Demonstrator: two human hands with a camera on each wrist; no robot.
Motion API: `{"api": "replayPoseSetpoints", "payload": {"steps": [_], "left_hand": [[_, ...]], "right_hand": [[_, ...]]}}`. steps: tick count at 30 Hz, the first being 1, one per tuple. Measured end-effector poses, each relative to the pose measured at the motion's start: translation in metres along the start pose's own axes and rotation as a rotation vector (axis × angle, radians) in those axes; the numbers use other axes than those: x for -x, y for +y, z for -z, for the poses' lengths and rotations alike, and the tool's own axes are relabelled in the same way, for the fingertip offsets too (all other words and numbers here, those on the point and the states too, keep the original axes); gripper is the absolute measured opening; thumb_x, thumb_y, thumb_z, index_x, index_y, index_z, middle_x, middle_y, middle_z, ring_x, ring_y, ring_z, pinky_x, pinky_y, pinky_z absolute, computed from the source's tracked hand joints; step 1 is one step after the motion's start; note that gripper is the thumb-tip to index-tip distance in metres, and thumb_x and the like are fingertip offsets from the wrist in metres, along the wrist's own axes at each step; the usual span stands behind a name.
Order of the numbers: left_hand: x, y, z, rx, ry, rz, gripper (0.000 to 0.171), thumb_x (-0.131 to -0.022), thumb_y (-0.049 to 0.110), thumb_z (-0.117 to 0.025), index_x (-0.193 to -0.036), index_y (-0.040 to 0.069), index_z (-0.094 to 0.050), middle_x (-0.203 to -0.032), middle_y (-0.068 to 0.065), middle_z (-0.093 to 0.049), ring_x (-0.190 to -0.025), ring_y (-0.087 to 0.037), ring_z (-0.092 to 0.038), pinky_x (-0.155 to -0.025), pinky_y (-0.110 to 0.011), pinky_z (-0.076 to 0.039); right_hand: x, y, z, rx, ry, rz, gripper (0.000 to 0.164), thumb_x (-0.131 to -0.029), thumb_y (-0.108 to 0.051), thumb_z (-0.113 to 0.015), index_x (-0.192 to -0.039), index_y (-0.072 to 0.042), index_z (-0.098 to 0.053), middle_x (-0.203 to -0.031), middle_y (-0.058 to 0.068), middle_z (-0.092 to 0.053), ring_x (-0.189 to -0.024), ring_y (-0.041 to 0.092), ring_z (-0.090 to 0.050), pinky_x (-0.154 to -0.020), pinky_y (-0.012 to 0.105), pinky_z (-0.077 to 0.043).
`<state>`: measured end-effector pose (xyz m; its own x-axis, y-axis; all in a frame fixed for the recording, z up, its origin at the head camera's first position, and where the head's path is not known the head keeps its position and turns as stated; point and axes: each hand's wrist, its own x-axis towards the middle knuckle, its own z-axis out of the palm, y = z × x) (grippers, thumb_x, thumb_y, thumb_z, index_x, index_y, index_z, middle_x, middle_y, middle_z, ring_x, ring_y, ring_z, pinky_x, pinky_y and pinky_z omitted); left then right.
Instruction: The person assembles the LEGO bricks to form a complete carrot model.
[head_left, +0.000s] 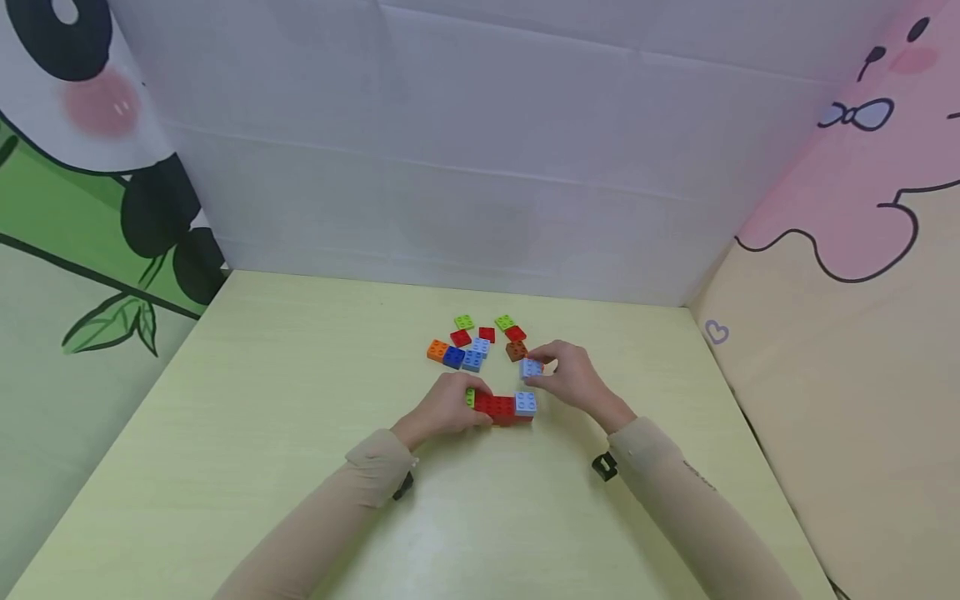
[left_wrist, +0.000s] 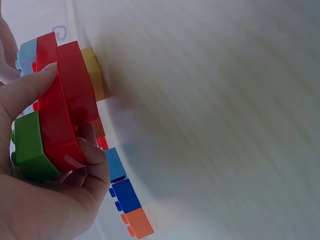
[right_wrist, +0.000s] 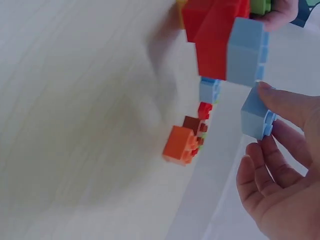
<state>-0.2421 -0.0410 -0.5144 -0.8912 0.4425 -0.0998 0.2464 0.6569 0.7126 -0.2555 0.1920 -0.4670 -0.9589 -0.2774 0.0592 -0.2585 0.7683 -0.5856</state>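
Note:
My left hand (head_left: 446, 404) grips a joined build of red bricks (head_left: 497, 407) by its left end, thumb along one side and fingers under it. On the build's top sit a green brick (left_wrist: 32, 145) at the left end and a light blue brick (head_left: 525, 403) at the right end. A yellow brick (left_wrist: 95, 74) is fixed beneath it. The build is held above the table. My right hand (head_left: 572, 375) pinches a loose light blue brick (right_wrist: 255, 115) between thumb and fingers, close to the build's right end but apart from it in the head view.
Beyond the hands lie an orange brick (head_left: 438, 350), a dark blue brick (head_left: 453, 357), a blue brick (head_left: 472, 360), a light blue brick (head_left: 481, 345), a brown brick (head_left: 516, 351), several red bricks (head_left: 487, 334) and two lime bricks (head_left: 464, 322). Another orange brick (right_wrist: 178, 142) shows in the right wrist view.

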Motion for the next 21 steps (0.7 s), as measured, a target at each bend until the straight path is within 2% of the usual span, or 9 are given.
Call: {"api": "replayPoseSetpoints", "payload": {"steps": [10, 21], "left_hand": [[0.000, 0.000, 0.001, -0.006, 0.001, -0.012, 0.035, -0.075, 0.027, -0.083, -0.106, 0.018, -0.071, -0.100, 0.005, -0.059, -0.094, -0.017, -0.049, -0.079, -0.035, -0.043], [0.000, 0.001, 0.002, -0.010, 0.006, -0.024, 0.035, -0.074, 0.028, -0.083, -0.105, 0.017, -0.071, -0.098, 0.006, -0.060, -0.092, -0.017, -0.049, -0.078, -0.035, -0.042]], "right_hand": [[0.005, -0.020, -0.001, -0.060, -0.040, 0.033, 0.037, -0.078, -0.026, -0.081, -0.111, -0.013, -0.071, -0.105, -0.001, -0.064, -0.094, 0.022, -0.059, -0.075, 0.029, -0.051], [0.010, -0.025, -0.013, -0.085, -0.096, 0.068, 0.037, -0.079, -0.026, -0.080, -0.111, -0.012, -0.070, -0.102, -0.006, -0.065, -0.094, 0.013, -0.059, -0.075, 0.030, -0.049]]}}
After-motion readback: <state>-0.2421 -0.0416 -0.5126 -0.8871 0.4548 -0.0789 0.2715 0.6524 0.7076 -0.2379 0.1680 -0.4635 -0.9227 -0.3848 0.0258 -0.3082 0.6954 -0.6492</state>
